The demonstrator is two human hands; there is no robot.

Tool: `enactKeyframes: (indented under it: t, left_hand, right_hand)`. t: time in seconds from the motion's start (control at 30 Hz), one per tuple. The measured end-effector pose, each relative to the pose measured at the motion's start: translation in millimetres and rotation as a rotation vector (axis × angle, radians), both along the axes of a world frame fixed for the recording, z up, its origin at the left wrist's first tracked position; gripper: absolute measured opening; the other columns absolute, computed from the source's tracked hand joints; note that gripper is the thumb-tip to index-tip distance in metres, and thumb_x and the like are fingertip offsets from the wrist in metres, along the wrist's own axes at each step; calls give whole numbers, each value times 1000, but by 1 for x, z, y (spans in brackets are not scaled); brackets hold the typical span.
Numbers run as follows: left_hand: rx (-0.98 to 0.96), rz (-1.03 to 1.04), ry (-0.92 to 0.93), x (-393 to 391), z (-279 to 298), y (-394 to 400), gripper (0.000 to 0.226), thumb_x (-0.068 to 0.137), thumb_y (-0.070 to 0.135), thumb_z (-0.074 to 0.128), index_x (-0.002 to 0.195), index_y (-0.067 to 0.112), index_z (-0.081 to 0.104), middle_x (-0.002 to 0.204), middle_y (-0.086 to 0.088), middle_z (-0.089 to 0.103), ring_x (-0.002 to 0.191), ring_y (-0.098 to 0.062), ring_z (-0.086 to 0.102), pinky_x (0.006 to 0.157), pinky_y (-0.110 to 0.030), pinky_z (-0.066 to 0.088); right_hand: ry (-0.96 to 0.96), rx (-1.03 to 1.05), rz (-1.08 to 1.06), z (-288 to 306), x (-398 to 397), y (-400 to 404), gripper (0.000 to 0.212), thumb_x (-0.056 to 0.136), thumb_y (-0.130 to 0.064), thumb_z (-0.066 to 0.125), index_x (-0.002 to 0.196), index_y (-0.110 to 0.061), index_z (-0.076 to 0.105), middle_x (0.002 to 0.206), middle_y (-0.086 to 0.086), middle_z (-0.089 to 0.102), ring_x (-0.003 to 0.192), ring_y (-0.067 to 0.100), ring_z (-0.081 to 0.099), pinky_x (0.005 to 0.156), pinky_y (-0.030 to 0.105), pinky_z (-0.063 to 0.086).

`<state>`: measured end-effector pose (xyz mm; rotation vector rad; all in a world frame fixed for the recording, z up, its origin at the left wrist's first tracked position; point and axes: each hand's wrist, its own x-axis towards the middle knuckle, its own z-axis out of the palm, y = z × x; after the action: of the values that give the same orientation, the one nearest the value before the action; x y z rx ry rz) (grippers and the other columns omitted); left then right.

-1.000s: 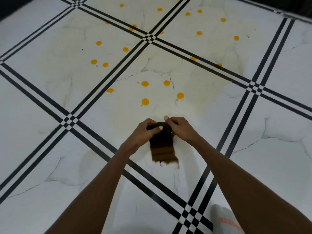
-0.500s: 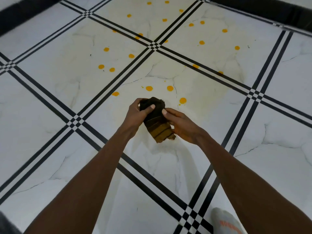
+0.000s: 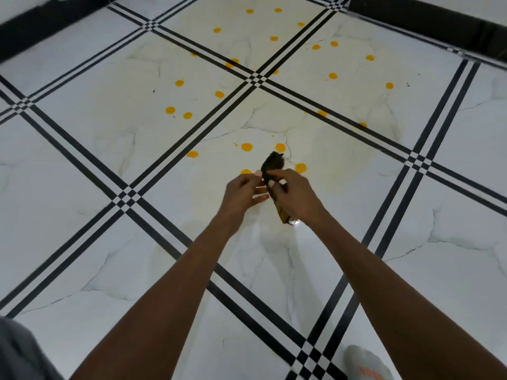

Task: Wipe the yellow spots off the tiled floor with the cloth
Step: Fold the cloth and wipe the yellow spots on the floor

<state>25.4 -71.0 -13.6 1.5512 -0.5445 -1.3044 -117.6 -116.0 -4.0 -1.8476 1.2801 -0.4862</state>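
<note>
White marble-look tiled floor (image 3: 82,187) still dotted with round yellow spots (image 3: 246,147); right hand (image 3: 295,197) grips dark brown bunched cloth (image 3: 271,164), left hand (image 3: 241,192) half-open pinching its edge; wiping pending, cloth must go down.

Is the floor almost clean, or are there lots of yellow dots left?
Lots left. No tile looks wiped clean yet: yellow spots dot the tiled floor from just beyond the hands to the far tiles. Right now the right hand holds the dark cloth bunched up above the floor, with the left hand beside it, fingers at the cloth. Nearly all the wiping remains.
</note>
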Motion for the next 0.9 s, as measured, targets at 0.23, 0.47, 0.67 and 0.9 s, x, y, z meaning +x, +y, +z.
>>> enactKeyframes:
  t: [0.23, 0.47, 0.67, 0.9]
  left_hand:
    - [-28, 42, -28, -8, -14, 4, 20, 100, 14, 63, 112, 1, 74, 108, -19, 76, 105, -28, 75, 86, -31, 63]
    - [-30, 49, -23, -10, -13, 8, 21, 98, 16, 67, 112, 2, 75, 104, -13, 79, 99, -23, 77, 83, -31, 63]
    - [47, 110, 34, -10, -10, 3, 17, 105, 17, 53, 105, 10, 69, 105, -9, 73, 102, -20, 71, 70, -24, 57]
    - [89, 211, 99, 11, -12, -3, 29, 106, 21, 54, 131, 9, 61, 118, -10, 70, 101, -20, 69, 84, -35, 60]
  right_hand:
    - [-79, 144, -89, -7, -6, -2, 28, 102, -34, 64, 124, -20, 73, 116, 1, 74, 99, 22, 73, 89, 41, 62]
    - [-161, 228, -171, -15, -11, 4, 22, 97, -24, 72, 116, -14, 77, 107, 3, 78, 85, 21, 79, 78, 45, 67]
    - [-371, 508, -298, -12, -9, 6, 19, 106, -16, 52, 110, -14, 70, 101, 11, 75, 96, 27, 75, 74, 36, 64]
    - [-584, 648, -529, -1, -36, -10, 29, 112, -21, 35, 115, -22, 64, 107, 8, 71, 93, 25, 67, 77, 38, 57]
